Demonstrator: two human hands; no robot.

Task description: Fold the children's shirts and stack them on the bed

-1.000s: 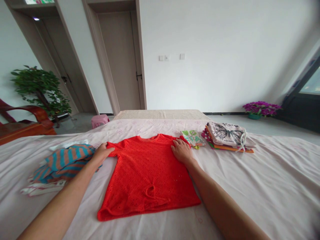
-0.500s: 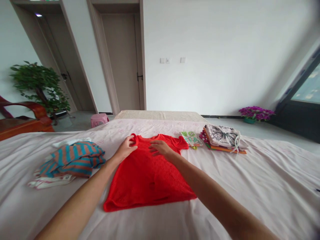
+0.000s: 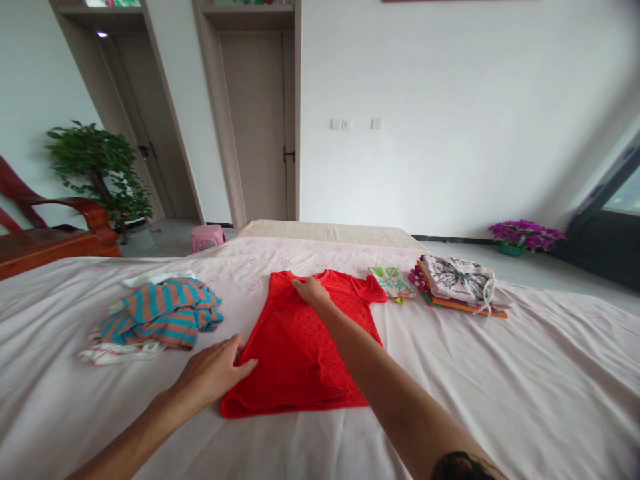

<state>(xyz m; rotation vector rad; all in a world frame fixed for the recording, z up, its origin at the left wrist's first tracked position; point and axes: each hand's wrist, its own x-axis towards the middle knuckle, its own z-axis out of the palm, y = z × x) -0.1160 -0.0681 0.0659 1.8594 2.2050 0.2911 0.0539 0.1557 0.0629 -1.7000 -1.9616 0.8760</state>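
A red short-sleeved shirt point(image 3: 295, 347) lies spread on the pale sheet, collar away from me. Its right sleeve sticks out, while no left sleeve shows along the straight left side. My left hand point(image 3: 223, 370) is at the lower left edge, thumb over the fabric and fingers curled at the side, gripping it. At the neckline my right hand point(image 3: 313, 291) is closed on the cloth, fingertips pressed together just below the collar. My right forearm hides part of the shirt's lower right side.
Left of the shirt lies a crumpled pile with a blue and brown striped garment point(image 3: 165, 310). To the right are a folded green-and-white patterned cloth point(image 3: 393, 281) and a stack of folded clothes topped by a butterfly-print piece point(image 3: 457, 277). A pink stool point(image 3: 207, 237) stands beyond the bed sheet point(image 3: 450, 387).
My left hand has moved from the left sleeve down to the shirt's lower left edge. The left sleeve no longer sticks out. My right hand has gone from over the chest to the neckline.
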